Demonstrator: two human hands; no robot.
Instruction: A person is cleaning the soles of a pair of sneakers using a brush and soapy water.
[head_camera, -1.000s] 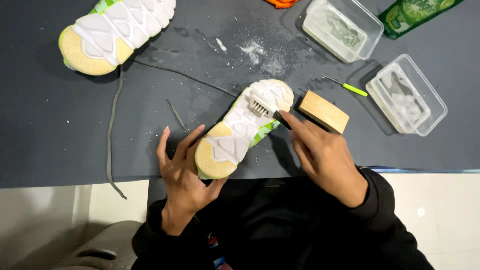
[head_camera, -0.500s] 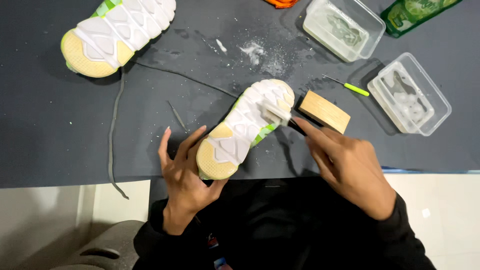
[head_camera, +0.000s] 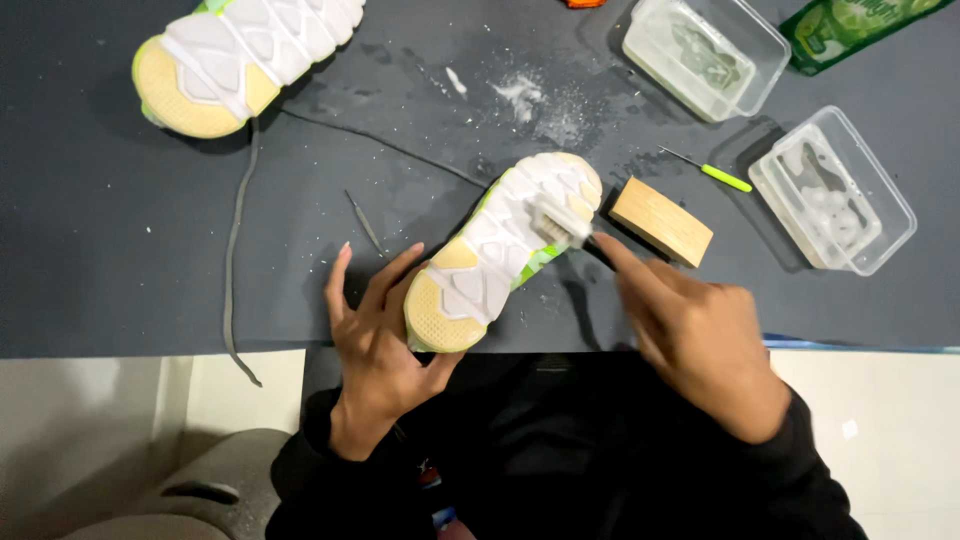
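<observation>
Right now the left hand (head_camera: 375, 350) cups the heel of a white and green sneaker turned sole-up (head_camera: 505, 250) at the middle of the frame, fingers spread and clamped around its near end. The right hand (head_camera: 700, 340) is closed on a small brush with pale bristles (head_camera: 562, 222), pressed to the sole's forefoot. Just beside it a light wooden block (head_camera: 661, 221) lies on the dark grey tabletop (head_camera: 130, 240). Since the heel overhangs the tabletop's near edge, a hard stroke could probably tip the shoe off, or knock the block toward the clear plastic tub (head_camera: 833, 190) at the right
</observation>
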